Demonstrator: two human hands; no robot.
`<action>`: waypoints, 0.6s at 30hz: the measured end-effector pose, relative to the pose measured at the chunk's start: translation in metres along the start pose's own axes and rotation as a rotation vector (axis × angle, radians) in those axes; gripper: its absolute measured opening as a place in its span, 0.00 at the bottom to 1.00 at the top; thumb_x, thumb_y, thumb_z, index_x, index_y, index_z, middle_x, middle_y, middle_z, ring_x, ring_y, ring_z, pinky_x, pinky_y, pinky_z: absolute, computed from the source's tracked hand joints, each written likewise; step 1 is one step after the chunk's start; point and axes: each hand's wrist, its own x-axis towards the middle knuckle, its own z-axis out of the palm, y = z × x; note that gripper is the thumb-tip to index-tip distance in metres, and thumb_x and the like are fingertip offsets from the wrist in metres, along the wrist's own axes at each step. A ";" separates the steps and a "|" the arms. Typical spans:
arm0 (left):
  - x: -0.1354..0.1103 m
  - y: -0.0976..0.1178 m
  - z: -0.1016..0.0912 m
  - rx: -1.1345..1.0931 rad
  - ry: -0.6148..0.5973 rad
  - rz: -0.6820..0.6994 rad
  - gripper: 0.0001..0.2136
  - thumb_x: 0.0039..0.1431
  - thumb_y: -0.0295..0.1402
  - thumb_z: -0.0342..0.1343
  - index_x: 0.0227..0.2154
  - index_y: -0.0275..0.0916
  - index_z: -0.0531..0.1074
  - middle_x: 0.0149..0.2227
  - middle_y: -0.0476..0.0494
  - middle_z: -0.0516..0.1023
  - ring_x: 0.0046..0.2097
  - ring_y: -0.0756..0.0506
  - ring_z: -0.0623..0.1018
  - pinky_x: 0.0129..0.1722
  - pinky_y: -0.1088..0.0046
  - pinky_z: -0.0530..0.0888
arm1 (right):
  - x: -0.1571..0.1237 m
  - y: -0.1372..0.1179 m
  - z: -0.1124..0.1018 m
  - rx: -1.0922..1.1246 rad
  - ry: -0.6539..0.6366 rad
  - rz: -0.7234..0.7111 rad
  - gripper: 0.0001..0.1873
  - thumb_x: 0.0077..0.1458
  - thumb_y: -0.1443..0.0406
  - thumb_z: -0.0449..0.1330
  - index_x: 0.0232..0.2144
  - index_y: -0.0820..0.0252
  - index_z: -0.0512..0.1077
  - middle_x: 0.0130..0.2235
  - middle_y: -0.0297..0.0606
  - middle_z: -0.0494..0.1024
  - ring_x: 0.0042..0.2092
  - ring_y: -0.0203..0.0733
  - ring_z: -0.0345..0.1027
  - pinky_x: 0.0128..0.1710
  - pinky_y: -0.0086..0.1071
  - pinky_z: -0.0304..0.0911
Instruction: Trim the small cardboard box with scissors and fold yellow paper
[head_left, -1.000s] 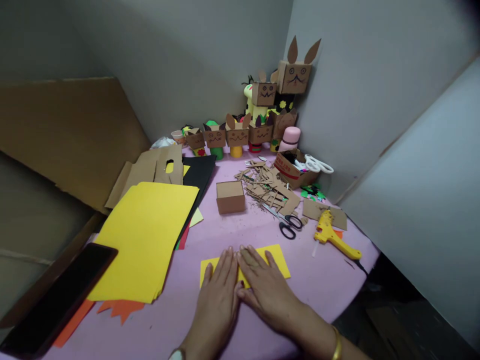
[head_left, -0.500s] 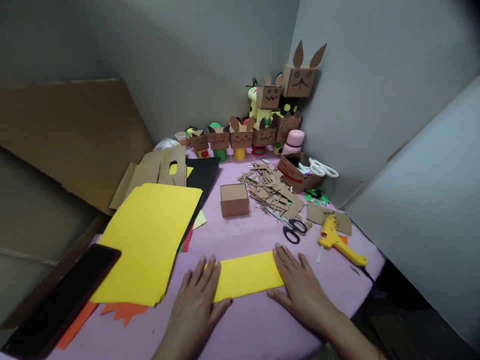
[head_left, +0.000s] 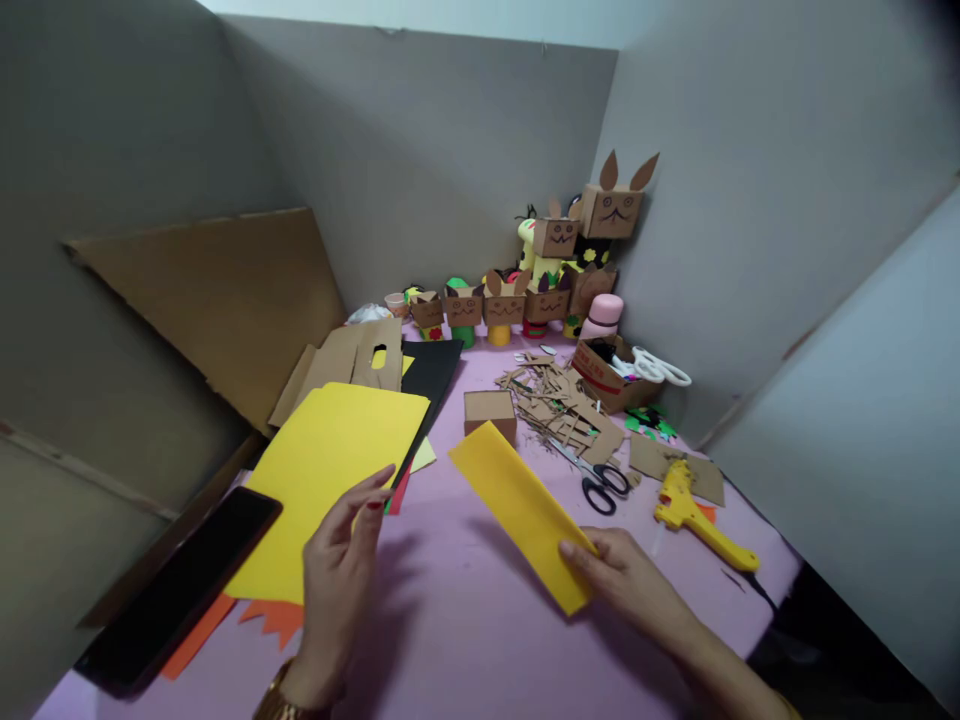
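A strip of yellow craft paper is lifted off the table and tilted, its far end in front of a small cardboard box. My right hand pinches the strip near its lower right end, thumb on top and fingers behind. In the air over the edge of a stack of yellow sheets is my left hand, its fingers loosely bent and nothing visible in them. Black-handled scissors lie beyond the strip on the right.
At the right are a yellow glue gun and a heap of cardboard scraps. A black phone rests at the left. Cardboard animal figures stand at the back, near an open box holding white-handled scissors.
Both hands were flat on the yellow strip on the table. My right hand has picked it up and tilted it; my left hand has let go and moved left. The view has tipped up.
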 end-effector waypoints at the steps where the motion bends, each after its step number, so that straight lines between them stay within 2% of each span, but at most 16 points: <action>1: 0.002 0.005 0.007 -0.169 -0.047 -0.157 0.16 0.58 0.46 0.51 0.39 0.40 0.73 0.49 0.39 0.77 0.52 0.41 0.75 0.53 0.60 0.68 | 0.001 -0.001 0.005 0.170 -0.042 0.055 0.26 0.55 0.47 0.53 0.27 0.65 0.75 0.23 0.38 0.75 0.23 0.38 0.65 0.23 0.28 0.55; 2: 0.002 0.010 0.016 -0.350 -0.091 -0.282 0.20 0.57 0.50 0.51 0.44 0.40 0.70 0.50 0.37 0.76 0.51 0.40 0.75 0.52 0.60 0.69 | 0.001 -0.001 0.011 0.323 -0.076 0.098 0.27 0.52 0.46 0.56 0.29 0.66 0.76 0.24 0.38 0.75 0.24 0.37 0.65 0.24 0.28 0.56; 4: -0.001 0.017 0.035 -0.618 -0.312 -0.474 0.26 0.50 0.50 0.58 0.49 0.39 0.67 0.53 0.35 0.73 0.51 0.39 0.75 0.49 0.62 0.71 | 0.002 0.001 0.024 0.549 -0.135 0.145 0.27 0.48 0.47 0.61 0.32 0.67 0.76 0.26 0.39 0.76 0.26 0.38 0.67 0.27 0.28 0.58; 6: -0.005 0.022 0.051 -0.722 -0.451 -0.612 0.23 0.51 0.46 0.60 0.47 0.38 0.68 0.48 0.35 0.77 0.46 0.40 0.78 0.45 0.64 0.73 | 0.002 0.005 0.036 0.681 -0.209 0.154 0.26 0.46 0.48 0.64 0.34 0.68 0.77 0.27 0.41 0.77 0.27 0.38 0.69 0.30 0.29 0.60; 7: -0.007 0.023 0.057 -0.730 -0.451 -0.663 0.20 0.51 0.44 0.61 0.43 0.36 0.70 0.44 0.35 0.79 0.42 0.41 0.79 0.42 0.65 0.74 | 0.002 0.007 0.040 0.723 -0.257 0.151 0.26 0.45 0.49 0.65 0.34 0.69 0.77 0.27 0.41 0.77 0.28 0.39 0.70 0.31 0.29 0.60; 10: -0.010 0.024 0.068 -0.720 -0.464 -0.724 0.15 0.52 0.42 0.60 0.35 0.33 0.73 0.34 0.38 0.81 0.32 0.44 0.79 0.34 0.70 0.74 | 0.009 0.008 0.042 0.791 -0.336 0.123 0.25 0.44 0.52 0.67 0.36 0.68 0.76 0.29 0.41 0.78 0.29 0.40 0.72 0.34 0.31 0.62; 14: -0.011 0.022 0.078 -0.706 -0.604 -0.734 0.15 0.51 0.40 0.61 0.34 0.32 0.74 0.31 0.39 0.81 0.29 0.47 0.78 0.30 0.73 0.72 | 0.032 0.000 0.034 0.763 -0.226 0.082 0.25 0.44 0.51 0.67 0.35 0.68 0.76 0.28 0.43 0.79 0.28 0.40 0.72 0.32 0.32 0.63; 18: -0.010 0.013 0.085 -0.738 -0.580 -0.755 0.14 0.51 0.41 0.61 0.34 0.32 0.75 0.31 0.38 0.81 0.30 0.46 0.78 0.31 0.73 0.72 | 0.052 -0.006 0.034 0.720 -0.188 0.092 0.27 0.45 0.48 0.65 0.33 0.70 0.77 0.25 0.42 0.79 0.25 0.39 0.71 0.29 0.31 0.64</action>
